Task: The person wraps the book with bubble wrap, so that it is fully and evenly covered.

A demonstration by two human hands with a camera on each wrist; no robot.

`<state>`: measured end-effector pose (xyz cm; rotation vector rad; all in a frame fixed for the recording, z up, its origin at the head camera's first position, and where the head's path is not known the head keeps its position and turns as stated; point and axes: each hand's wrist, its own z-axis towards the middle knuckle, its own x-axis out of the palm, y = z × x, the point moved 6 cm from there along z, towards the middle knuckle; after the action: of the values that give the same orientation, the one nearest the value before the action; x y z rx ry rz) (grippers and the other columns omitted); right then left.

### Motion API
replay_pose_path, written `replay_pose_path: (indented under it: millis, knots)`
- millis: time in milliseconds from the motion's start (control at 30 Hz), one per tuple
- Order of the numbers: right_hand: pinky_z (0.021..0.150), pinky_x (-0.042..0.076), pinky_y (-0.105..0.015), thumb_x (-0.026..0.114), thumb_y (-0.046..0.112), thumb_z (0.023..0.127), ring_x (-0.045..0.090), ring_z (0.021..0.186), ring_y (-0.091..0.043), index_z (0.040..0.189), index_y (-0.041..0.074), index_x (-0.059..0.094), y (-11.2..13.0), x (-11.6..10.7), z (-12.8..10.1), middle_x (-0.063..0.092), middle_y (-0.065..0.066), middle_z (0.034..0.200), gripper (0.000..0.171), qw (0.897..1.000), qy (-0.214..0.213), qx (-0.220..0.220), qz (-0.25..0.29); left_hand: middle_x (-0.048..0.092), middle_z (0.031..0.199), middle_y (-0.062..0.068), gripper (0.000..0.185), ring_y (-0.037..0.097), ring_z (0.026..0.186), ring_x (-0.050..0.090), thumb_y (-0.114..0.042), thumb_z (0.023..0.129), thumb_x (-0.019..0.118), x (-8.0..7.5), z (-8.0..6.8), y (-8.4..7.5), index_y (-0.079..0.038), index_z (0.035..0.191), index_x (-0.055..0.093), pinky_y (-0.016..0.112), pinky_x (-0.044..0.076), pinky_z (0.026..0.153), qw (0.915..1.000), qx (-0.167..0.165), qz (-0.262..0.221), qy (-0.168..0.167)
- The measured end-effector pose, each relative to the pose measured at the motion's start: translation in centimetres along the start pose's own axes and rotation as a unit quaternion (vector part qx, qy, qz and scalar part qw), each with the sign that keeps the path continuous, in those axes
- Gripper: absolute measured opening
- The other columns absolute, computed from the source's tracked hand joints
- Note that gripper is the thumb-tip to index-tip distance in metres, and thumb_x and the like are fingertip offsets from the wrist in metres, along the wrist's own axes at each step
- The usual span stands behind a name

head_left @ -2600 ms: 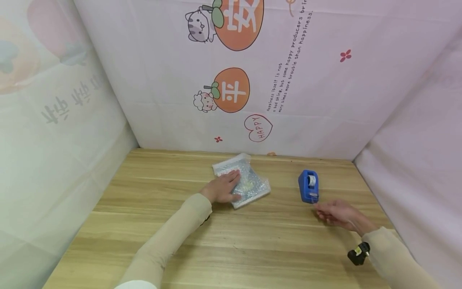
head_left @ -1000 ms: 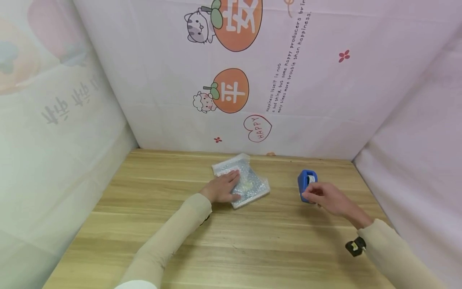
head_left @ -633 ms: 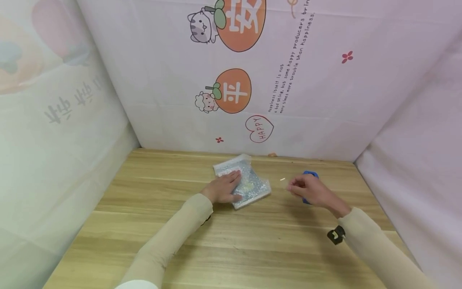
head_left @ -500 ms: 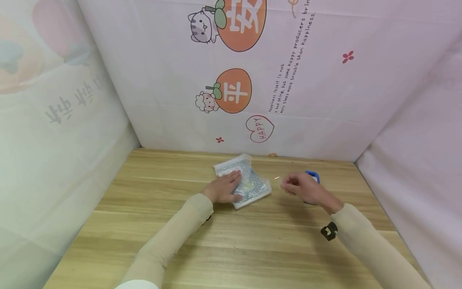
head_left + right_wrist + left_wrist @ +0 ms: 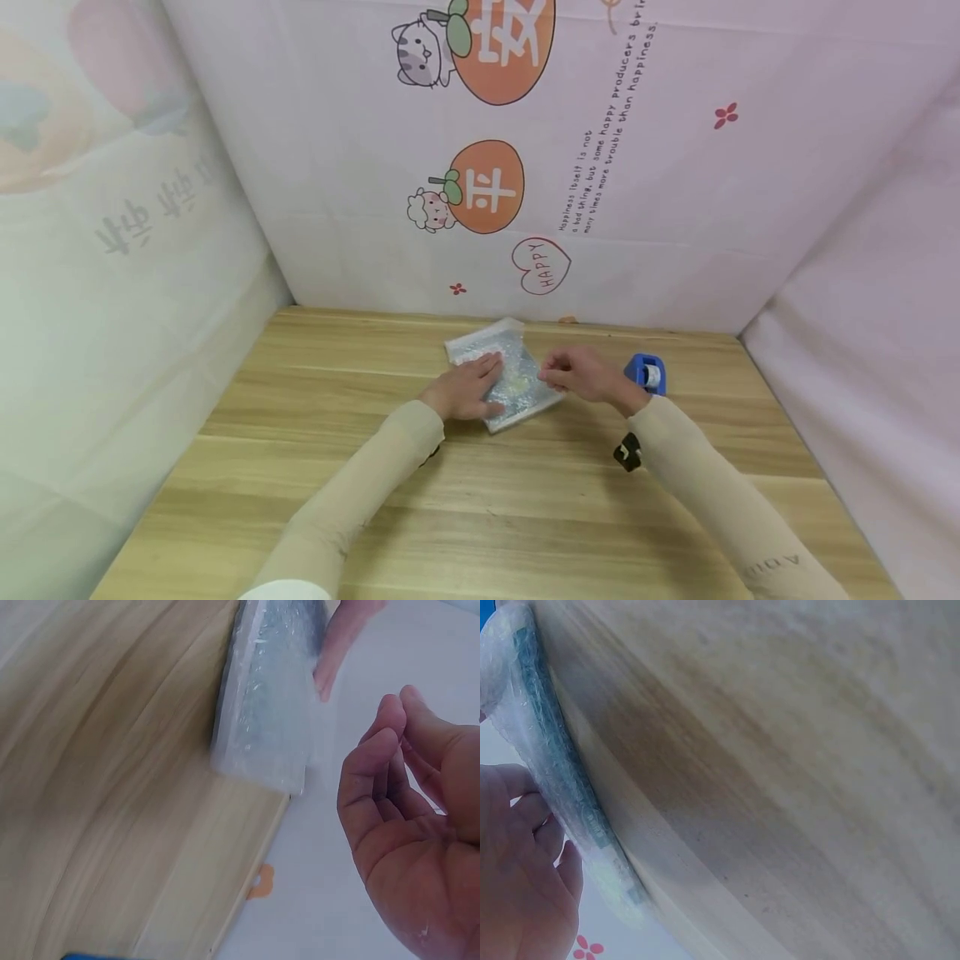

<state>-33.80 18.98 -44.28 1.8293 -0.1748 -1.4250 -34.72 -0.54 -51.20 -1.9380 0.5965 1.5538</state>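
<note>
A flat package in bubble wrap (image 5: 525, 400) lies on the wooden table near its back edge, bluish under the clear film. My left hand (image 5: 461, 393) rests on it with fingers spread; the left wrist view shows the wrapped edge (image 5: 562, 742) beside that hand's fingers. Over the package's right side, my right hand (image 5: 581, 375) has thumb and index finger pinched together, holding a short piece of clear tape that hardly shows now. In the right wrist view, the pinching hand (image 5: 409, 825) appears apart from the package (image 5: 270, 712).
A blue tape dispenser (image 5: 647, 372) with a white-cored roll stands right of the package, partly behind my right wrist. The wooden table (image 5: 480, 517) runs back to a printed white cloth wall (image 5: 637, 275). Cloth also hangs along both sides.
My right hand pulled tape at the dispenser, then came left with the strip glinting at its fingertips, and is now over the package. My left hand has stayed on the package.
</note>
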Motion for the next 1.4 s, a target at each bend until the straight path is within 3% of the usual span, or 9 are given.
replay_pose_path:
  millis: [200, 533, 900, 1067, 1200, 1400]
  knots:
    - [0.06, 0.046, -0.02, 0.066, 0.011, 0.104, 0.053, 0.066, -0.009, 0.093, -0.003, 0.07, 0.3, 1.5, 1.8, 0.064, -0.001, 0.072, 0.019, 1.0, 0.011, -0.005, 0.009, 0.012, 0.179, 0.011, 0.088, 0.028, 0.167, 0.015, -0.057, 0.107, 0.046, 0.0, 0.0, 0.0, -0.003, 0.169, 0.016, 0.042, 0.02, 0.136, 1.0, -0.003, -0.001, 0.001]
    - [0.066, 0.049, -0.023, 0.065, 0.015, 0.105, 0.056, 0.069, -0.009, 0.089, 0.003, 0.07, -1.2, 3.5, 3.5, 0.068, -0.002, 0.076, 0.021, 0.997, 0.019, 0.075, 0.031, 0.012, 0.179, 0.01, 0.087, 0.027, 0.167, 0.015, -0.057, 0.107, 0.046, -0.1, 0.0, -0.1, -0.004, 0.169, 0.016, 0.041, 0.02, 0.136, 1.0, -0.004, 0.001, 0.004]
    - [0.064, 0.046, -0.022, 0.066, 0.018, 0.105, 0.053, 0.063, -0.008, 0.081, 0.006, 0.07, -1.6, 4.0, 4.3, 0.068, -0.002, 0.071, 0.027, 0.995, 0.037, 0.094, -0.001, 0.014, 0.179, 0.011, 0.086, 0.028, 0.167, 0.016, -0.058, 0.107, 0.045, -0.2, 0.1, -0.1, -0.003, 0.169, 0.018, 0.041, 0.021, 0.136, 1.0, 0.003, 0.006, 0.0]
    - [0.059, 0.04, -0.02, 0.066, 0.02, 0.105, 0.047, 0.058, -0.007, 0.071, 0.01, 0.067, -1.7, 4.0, 4.7, 0.061, 0.004, 0.063, 0.036, 0.992, 0.055, 0.112, -0.014, 0.013, 0.179, 0.011, 0.086, 0.027, 0.167, 0.016, -0.056, 0.108, 0.046, -0.2, 0.1, -0.1, -0.004, 0.169, 0.018, 0.041, 0.021, 0.136, 1.0, 0.002, 0.006, 0.001]
    - [0.057, 0.038, -0.02, 0.065, 0.027, 0.106, 0.045, 0.058, -0.006, 0.066, 0.014, 0.064, -1.8, 4.1, 5.0, 0.057, 0.009, 0.06, 0.042, 0.988, 0.071, 0.132, -0.029, 0.013, 0.179, 0.011, 0.086, 0.027, 0.167, 0.015, -0.057, 0.107, 0.045, 0.0, 0.2, 0.0, -0.004, 0.169, 0.017, 0.041, 0.02, 0.136, 1.0, -0.001, 0.005, 0.005]
    - [0.062, 0.045, -0.022, 0.058, 0.041, 0.108, 0.052, 0.061, -0.009, 0.071, 0.012, 0.071, -1.8, 4.1, 5.3, 0.06, 0.006, 0.062, 0.049, 0.982, 0.069, 0.172, -0.032, 0.012, 0.179, 0.01, 0.087, 0.028, 0.167, 0.015, -0.058, 0.107, 0.046, -0.1, 0.0, 0.0, -0.003, 0.169, 0.017, 0.041, 0.02, 0.136, 0.9999, -0.004, 0.007, 0.008]
